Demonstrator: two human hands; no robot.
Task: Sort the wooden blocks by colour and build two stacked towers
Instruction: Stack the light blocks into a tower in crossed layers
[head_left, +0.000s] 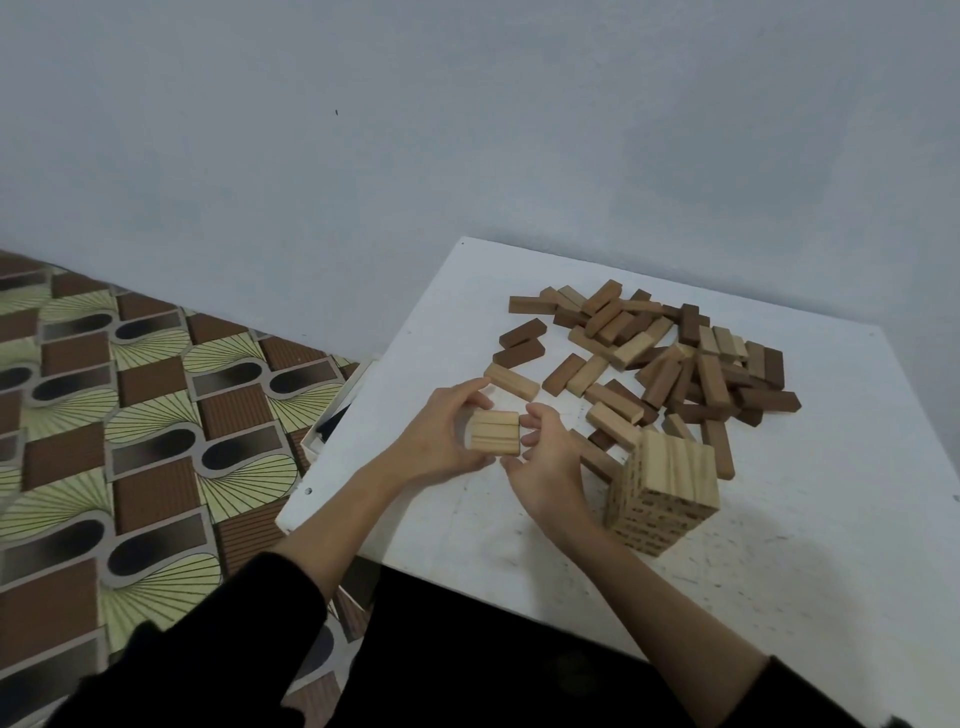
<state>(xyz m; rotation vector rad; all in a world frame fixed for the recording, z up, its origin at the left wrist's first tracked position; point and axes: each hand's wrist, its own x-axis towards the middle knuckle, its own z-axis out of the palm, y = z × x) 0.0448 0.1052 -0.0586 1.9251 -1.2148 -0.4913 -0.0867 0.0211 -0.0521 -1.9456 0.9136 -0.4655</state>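
A: Where are the hands?

B: Both are clamped on a small row of pale blocks (494, 433) near the worktop's (779, 545) left side. The left hand (441, 441) grips the row's left end, the right hand (545, 457) its right end. The blocks lie flat, side by side, their long axes running left to right.

A: And around them?

B: Just beyond lies a single pale block (511, 382), angled from near-right to far-left. Right of the hands stands the pale tower (662, 493), upright, close to the right wrist. Behind it sprawls the loose pile (675, 358) — dark and pale blocks mixed, pointing every way. Patterned floor (130, 415) shows to the left.
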